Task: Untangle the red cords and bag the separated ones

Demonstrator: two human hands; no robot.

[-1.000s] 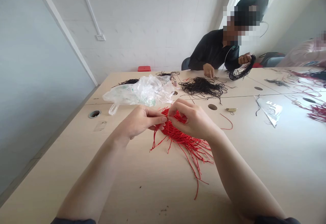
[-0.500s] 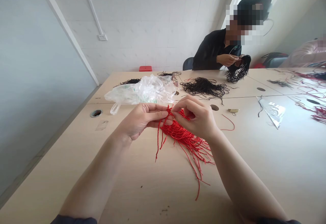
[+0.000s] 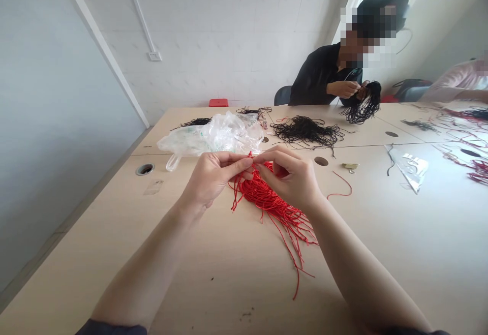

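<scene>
Below the plastic bag (image 3: 208,136), the left hand (image 3: 215,178) and right hand (image 3: 286,180) pinch the red cords (image 3: 263,196) between their fingertips (long ends trailing toward the person).

Co-worker's head (image 3: 371,25) blurred; red cords' (image 3: 263,195) pinched section hidden behind hands (image 3: 215,177) (image 3: 287,180)

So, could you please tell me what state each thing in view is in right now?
left hand, pinching red cords at its fingertips
right hand, pinching the same cords
red cord bundle, gathered at the top, strands splayed on the table
clear plastic bag, crumpled, lying flat
black cord pile, loosely tangled
seated co-worker, holding a black cord hank
</scene>
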